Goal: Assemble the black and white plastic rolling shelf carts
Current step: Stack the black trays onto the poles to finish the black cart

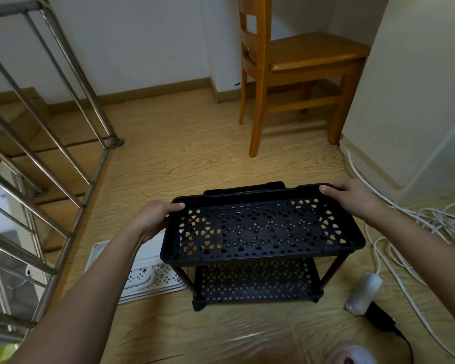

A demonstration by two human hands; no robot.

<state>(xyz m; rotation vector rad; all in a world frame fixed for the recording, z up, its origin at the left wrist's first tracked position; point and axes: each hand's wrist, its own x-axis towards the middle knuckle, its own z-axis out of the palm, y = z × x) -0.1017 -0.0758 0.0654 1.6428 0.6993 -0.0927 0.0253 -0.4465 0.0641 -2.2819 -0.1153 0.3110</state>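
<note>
Both your left grip (153, 219) and right grip (352, 198) clasp the top rim of the black cart (260, 254), white shelf (153, 279) near left, cables (431, 219) right.

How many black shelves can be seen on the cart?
2: the top shelf, gripped at its ends by the left hand and right hand, and the lower shelf beneath it. A lower one could be hidden.

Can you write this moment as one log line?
left hand: grips top black tray left end | right hand: grips its far right corner | lower shelf: fitted below | white tray: flat on floor
</note>
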